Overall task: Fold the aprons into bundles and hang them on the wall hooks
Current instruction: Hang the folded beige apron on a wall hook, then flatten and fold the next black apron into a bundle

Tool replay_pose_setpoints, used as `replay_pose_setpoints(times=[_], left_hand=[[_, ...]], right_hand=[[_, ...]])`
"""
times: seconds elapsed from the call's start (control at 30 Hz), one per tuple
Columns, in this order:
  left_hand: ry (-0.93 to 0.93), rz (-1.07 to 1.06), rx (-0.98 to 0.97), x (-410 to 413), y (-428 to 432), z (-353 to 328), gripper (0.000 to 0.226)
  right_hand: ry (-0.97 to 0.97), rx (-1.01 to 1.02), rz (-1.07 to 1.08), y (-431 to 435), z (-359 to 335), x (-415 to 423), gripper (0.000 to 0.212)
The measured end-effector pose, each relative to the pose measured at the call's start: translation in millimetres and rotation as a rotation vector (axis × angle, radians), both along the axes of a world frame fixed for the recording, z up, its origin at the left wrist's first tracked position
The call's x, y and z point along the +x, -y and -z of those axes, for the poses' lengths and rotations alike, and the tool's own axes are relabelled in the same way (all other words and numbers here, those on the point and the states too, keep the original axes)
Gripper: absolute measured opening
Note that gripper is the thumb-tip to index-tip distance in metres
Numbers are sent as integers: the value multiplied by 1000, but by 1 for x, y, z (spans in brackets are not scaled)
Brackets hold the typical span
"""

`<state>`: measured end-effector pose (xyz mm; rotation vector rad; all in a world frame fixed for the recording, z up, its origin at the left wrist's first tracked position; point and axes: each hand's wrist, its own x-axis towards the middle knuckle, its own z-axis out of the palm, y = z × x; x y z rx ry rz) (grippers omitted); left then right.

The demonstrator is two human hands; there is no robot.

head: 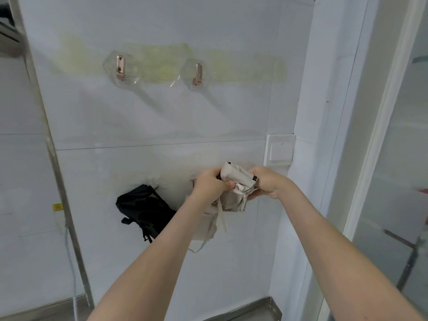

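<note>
Apron (235, 181) rolled small; left hand (208, 185), right hand (266, 181) both grip tight round it, likely so folds stay shut.

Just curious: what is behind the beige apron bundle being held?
More beige cloth hangs against the tiled wall behind the beige apron bundle. The left hand covers its top, so what holds it is hidden.
</note>
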<state>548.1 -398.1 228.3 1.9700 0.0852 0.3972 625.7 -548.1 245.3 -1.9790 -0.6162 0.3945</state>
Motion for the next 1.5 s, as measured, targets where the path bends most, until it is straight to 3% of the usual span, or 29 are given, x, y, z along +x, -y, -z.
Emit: replay_pose_setpoints(times=[0.1, 0.2, 0.27, 0.37, 0.47, 0.6, 0.73, 0.87, 0.93, 1.1, 1.27, 1.37, 1.5], left_hand=[[-14, -100, 82, 4, 6, 0, 21], [-9, -219, 75, -1, 16, 0, 20], [-27, -294, 133, -6, 25, 1, 26], [-67, -326, 179, -13, 35, 4, 37], [-83, -311, 286, -20, 37, 7, 35], [75, -323, 441, -43, 35, 10, 26], [124, -217, 444, -63, 20, 20, 33], [148, -119, 344, -88, 9, 27, 35], [173, -86, 310, -107, 1, 28, 27], [248, -119, 300, -165, -52, 41, 23], [65, -185, 372, -253, -160, 91, 26], [-145, -224, 333, -315, -235, 142, 22], [-453, -252, 489, -390, -324, 208, 28]], right_hand=[[-72, 185, 37, 1, 15, 1, 23], [-284, 661, 28, 0, 31, -7, 37], [-301, 805, -9, 0, 43, -14, 52], [-100, 714, 25, -1, 53, -26, 51], [76, 624, 156, 2, 52, -37, 30], [193, 571, 303, 0, 61, -53, 21], [293, 552, 366, -13, 67, -77, 47], [533, 425, 628, -39, 72, -105, 66], [714, 399, 692, -59, 73, -128, 56], [987, 372, 502, -121, 87, -191, 26], [837, 268, 238, -219, 130, -269, 26], [656, 125, 14, -293, 167, -325, 29], [423, -76, -199, -386, 224, -389, 27]])
